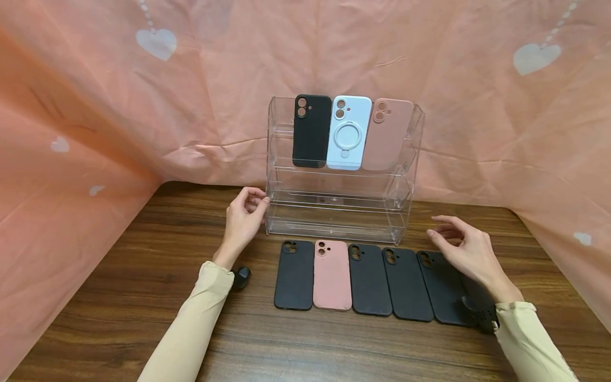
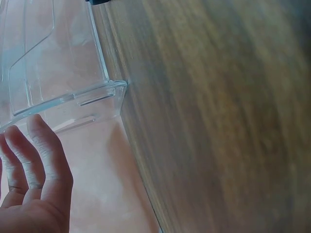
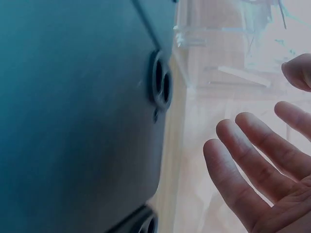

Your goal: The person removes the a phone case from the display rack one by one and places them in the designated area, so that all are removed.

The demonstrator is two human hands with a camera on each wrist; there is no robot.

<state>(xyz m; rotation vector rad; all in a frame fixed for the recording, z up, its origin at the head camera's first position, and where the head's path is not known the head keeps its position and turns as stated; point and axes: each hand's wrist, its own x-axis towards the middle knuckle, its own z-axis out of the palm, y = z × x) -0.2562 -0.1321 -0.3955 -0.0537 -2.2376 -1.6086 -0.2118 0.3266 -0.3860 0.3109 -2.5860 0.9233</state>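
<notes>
A clear acrylic tiered stand (image 1: 334, 231) holds a black phone case (image 1: 312, 135), a white phone case with a ring (image 1: 353, 109) and a pink phone case (image 1: 387, 138) side by side on its top tier. My left hand (image 1: 244, 223) is at the stand's left side, fingertips at its edge; whether they touch cannot be told. My right hand (image 1: 470, 252) hovers with loosely bent fingers above the right end of a row of cases, holding nothing. That row has a black case (image 1: 294, 276), a pink case (image 1: 332, 278) and several more black cases (image 1: 371, 281), the rightmost partly hidden by my hand.
The row lies on a brown wood-grain table (image 1: 296, 350), just in front of the stand. Pink cloth (image 1: 229, 95) with white hearts hangs behind and along both sides. The stand's lower tiers show no cases.
</notes>
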